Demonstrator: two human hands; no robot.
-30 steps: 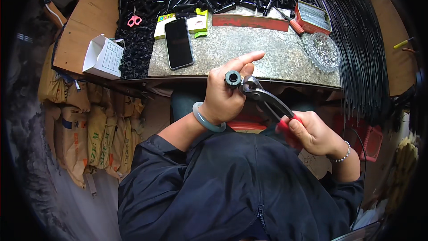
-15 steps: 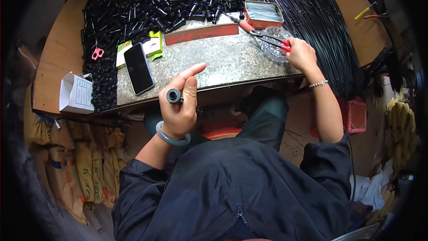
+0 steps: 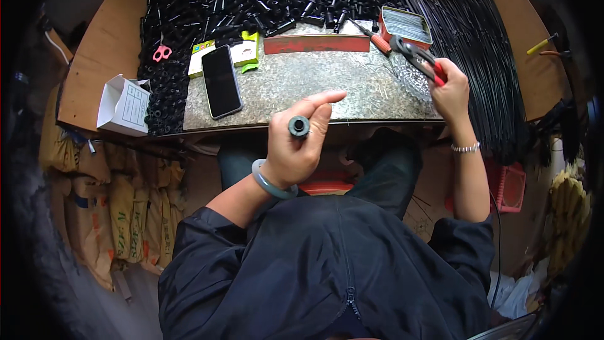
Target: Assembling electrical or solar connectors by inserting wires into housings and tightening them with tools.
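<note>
In my left hand (image 3: 290,154), fingers curled and the index pointing right, is a black tubular piece (image 3: 299,127) with its round hollow end facing up. The hand hovers at the table's near edge. My right hand (image 3: 452,90) grips the red handles of a pair of pincers (image 3: 416,56); their dark head points up-left, in front of the red tin (image 3: 406,25) of thin metal pieces. Beneath the pincers lie a clear plastic wrapping (image 3: 412,82) and an orange-handled screwdriver-like tool (image 3: 380,43). Whether the pincers' jaws are closed I cannot tell.
A red bar (image 3: 316,44) lies across the speckled work surface (image 3: 296,79). A phone (image 3: 221,82) rests against a yellow-white box (image 3: 248,53). Black tubular parts (image 3: 251,0) heap behind; long black rods (image 3: 465,44) lie right. Pink scissors (image 3: 162,53) and a white carton (image 3: 124,106) are left.
The whole view has shifted, moving the table rightward in the picture. My left hand has moved right with the tubular piece. The pincers have tilted up off the wrapping, still in my right hand.
</note>
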